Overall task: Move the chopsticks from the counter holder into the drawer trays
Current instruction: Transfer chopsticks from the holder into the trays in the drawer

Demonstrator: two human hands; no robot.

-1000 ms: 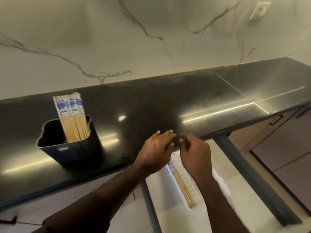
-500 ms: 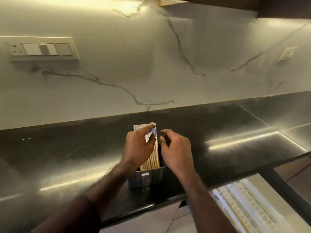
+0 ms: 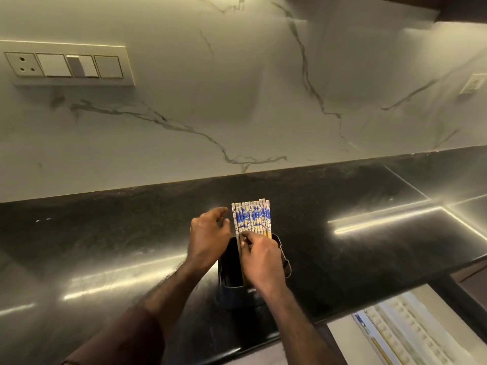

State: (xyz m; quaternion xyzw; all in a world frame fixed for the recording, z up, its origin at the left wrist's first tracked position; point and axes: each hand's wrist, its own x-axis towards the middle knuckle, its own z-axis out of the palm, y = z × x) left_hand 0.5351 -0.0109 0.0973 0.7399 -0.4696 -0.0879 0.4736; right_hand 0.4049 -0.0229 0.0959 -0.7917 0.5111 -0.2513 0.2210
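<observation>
Several bamboo chopsticks [image 3: 251, 218] with blue-and-white patterned tops stand in a row in a dark holder [image 3: 286, 262] on the black counter. My right hand [image 3: 259, 259] is over the holder's mouth, its fingertips pinched on the shafts of the chopsticks just below the pattern. My left hand [image 3: 208, 235] hovers at the left of the row, fingers apart and curled, touching nothing I can see. At the bottom right lies the open drawer with a white ribbed tray [image 3: 403, 335]; a chopstick lies along it.
The black counter [image 3: 105, 233] runs left to right with bright light reflections. A marble backsplash rises behind it, with a switch panel [image 3: 68, 64] at the upper left and a small socket [image 3: 473, 84] at the right.
The view swung from the drawer to the holder. Both hands moved from the counter's front edge to the chopsticks; the left hand came off the tops and the right hand pinched the shafts.
</observation>
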